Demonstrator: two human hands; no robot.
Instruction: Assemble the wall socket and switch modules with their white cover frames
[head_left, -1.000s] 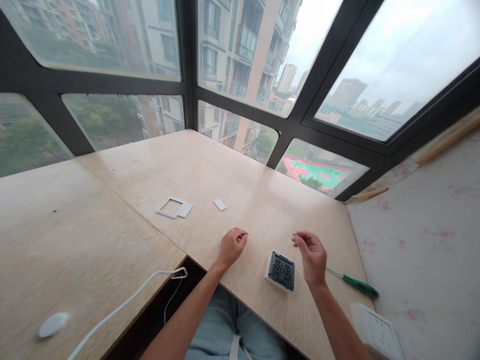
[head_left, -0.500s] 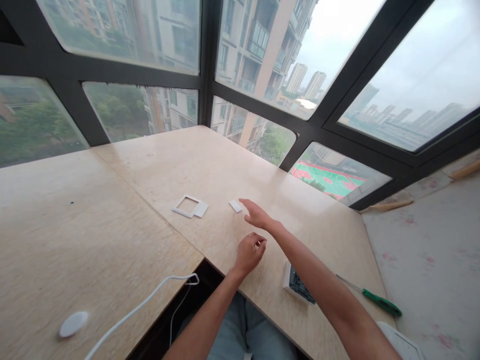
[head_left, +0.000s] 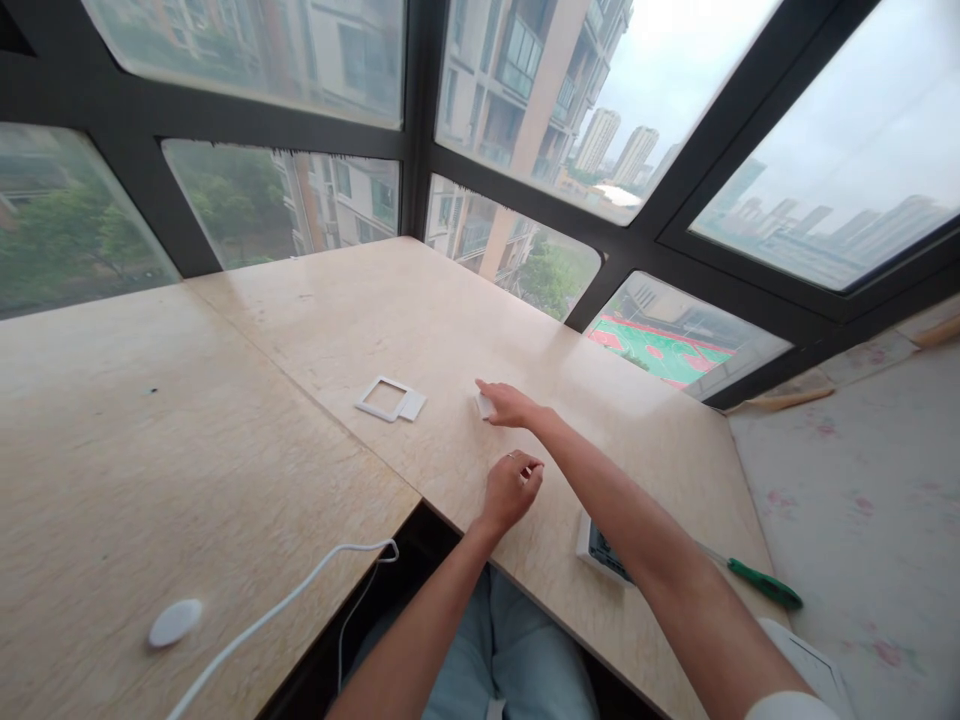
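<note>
A dark-framed window point(head_left: 420, 120) rises behind a pale wooden table point(head_left: 360, 330), with flowered wallpaper point(head_left: 847, 500) at the right. A white cable point(head_left: 285, 605) crosses the table's near left part. The person's right hand point(head_left: 510, 405) reaches forward, thumb and fingers apart. The left hand point(head_left: 516, 485) is nearer the body, fingers curled, thumb and forefinger tips together; whether anything is between them cannot be told. A green-handled screwdriver point(head_left: 765, 583) lies beyond the right forearm, which partly hides a white box point(head_left: 591, 550) with a dark face. A white square frame point(head_left: 375, 410) lies left of the hands, a flat white plate point(head_left: 413, 404) against its corner. A white disc point(head_left: 175, 623) sits near the cable. A small white piece point(head_left: 484, 407) shows between the right thumb and fingers; how firmly they hold it cannot be told.
</note>
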